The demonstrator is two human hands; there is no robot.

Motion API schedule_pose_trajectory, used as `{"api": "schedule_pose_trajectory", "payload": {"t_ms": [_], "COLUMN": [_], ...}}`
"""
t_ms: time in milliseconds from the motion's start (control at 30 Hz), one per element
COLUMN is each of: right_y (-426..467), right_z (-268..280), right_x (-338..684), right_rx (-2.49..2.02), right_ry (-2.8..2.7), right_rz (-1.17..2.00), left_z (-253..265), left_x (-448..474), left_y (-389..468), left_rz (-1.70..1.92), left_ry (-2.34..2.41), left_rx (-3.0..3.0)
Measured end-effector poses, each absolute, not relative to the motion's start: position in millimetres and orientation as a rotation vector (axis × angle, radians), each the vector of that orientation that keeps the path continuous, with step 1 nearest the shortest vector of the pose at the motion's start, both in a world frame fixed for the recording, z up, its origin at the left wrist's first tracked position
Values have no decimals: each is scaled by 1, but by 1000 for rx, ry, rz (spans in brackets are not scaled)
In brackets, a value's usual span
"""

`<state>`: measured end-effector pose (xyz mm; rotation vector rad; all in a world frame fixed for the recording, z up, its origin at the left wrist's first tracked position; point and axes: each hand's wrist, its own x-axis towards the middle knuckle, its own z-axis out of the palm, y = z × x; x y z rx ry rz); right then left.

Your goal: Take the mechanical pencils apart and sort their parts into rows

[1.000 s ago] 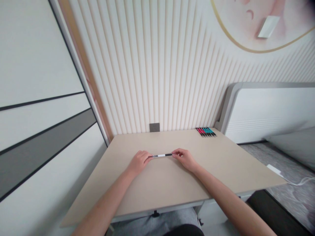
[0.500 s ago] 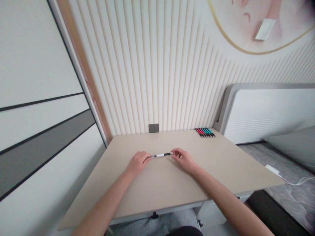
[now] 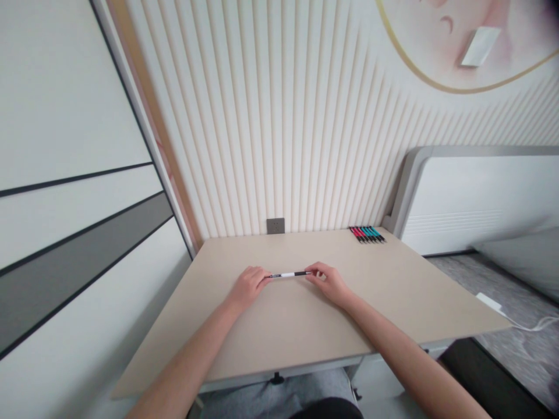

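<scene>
A slim white pen [image 3: 287, 274] with black end sections lies level between my two hands, just over the middle of the desk. My left hand [image 3: 250, 286] is closed, its fingertips pinching the pen's left end. At the other end, my right hand [image 3: 328, 283] has thumb and index finger closed on the dark tip. The pen's outermost ends are partly hidden by my fingers.
A row of several red and teal pens [image 3: 367, 234] lies at the back right of the desk [image 3: 279, 331]. Behind it, a dark wall socket [image 3: 275, 226] sits in the ribbed wall. A bed headboard [image 3: 480, 198] stands to the right, a white cabinet [image 3: 87, 279] to the left.
My right thumb and index finger have closed on the pen's right tip. The whole view has shifted slightly; the left hand still grips its end.
</scene>
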<state>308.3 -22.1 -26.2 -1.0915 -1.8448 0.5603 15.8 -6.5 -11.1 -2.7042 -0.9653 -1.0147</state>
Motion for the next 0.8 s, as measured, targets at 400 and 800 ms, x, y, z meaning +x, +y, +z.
{"api": "schedule_pose_trajectory", "payload": {"t_ms": [400, 800], "right_y": [-27, -27], "right_z": [-21, -22], "right_x": [304, 305], "right_rx": [-1189, -1119], "right_ry": [-2059, -1989], "right_rz": [312, 410], "left_z": [-15, -13], "left_x": [14, 13], "left_y": [-5, -5], "left_rz": [-943, -984], "left_ry": [-900, -907], "left_rx": [-2692, -2654]}}
